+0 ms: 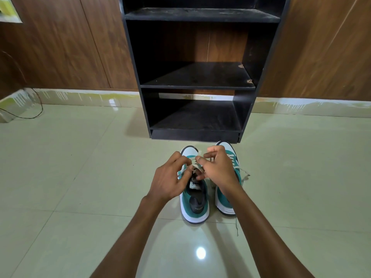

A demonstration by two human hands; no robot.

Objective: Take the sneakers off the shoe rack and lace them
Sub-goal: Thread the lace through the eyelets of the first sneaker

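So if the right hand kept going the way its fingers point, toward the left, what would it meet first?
Probably the left hand: the right hand points left across the left sneaker, and their fingertips nearly meet at its lace. Depth is unclear.

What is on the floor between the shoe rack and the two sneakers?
Nothing: in the head view, only bare floor tile separates the shoe rack from the sneakers.

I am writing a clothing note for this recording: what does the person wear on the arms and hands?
Nothing shows: the left hand and right hand are bare, without gloves, rings or a watch, and both forearms are uncovered to the frame edge, with no sleeve visible.
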